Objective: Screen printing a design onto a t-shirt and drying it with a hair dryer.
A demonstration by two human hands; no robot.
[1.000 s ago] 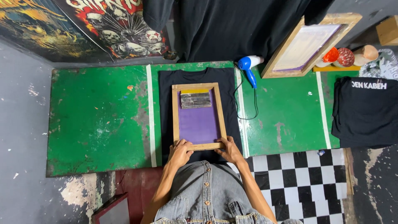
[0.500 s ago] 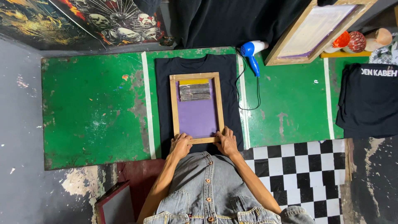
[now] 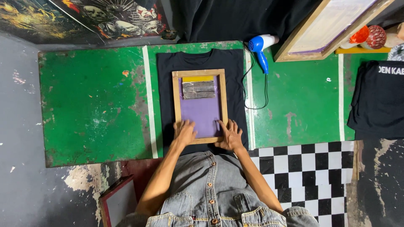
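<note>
A wooden screen-printing frame (image 3: 174,101) with a purple mesh lies flat on a black T-shirt (image 3: 235,84) spread over the green table (image 3: 92,105). A grey patch of ink and a yellow strip sit near the frame's far end. My left hand (image 3: 184,132) rests flat on the frame's near left corner, fingers spread. At the near right corner my right hand (image 3: 230,135) presses flat the same way. Neither hand grips anything.
A blue and white hair dryer (image 3: 260,47) with a black cord lies right of the shirt. A second larger wooden screen (image 3: 328,29) leans at the back right. A folded black shirt (image 3: 378,101) lies at far right. Checkered floor (image 3: 303,168) below.
The view has shifted slightly. Both hands have stayed at the frame's near edge, flattening onto its corners.
</note>
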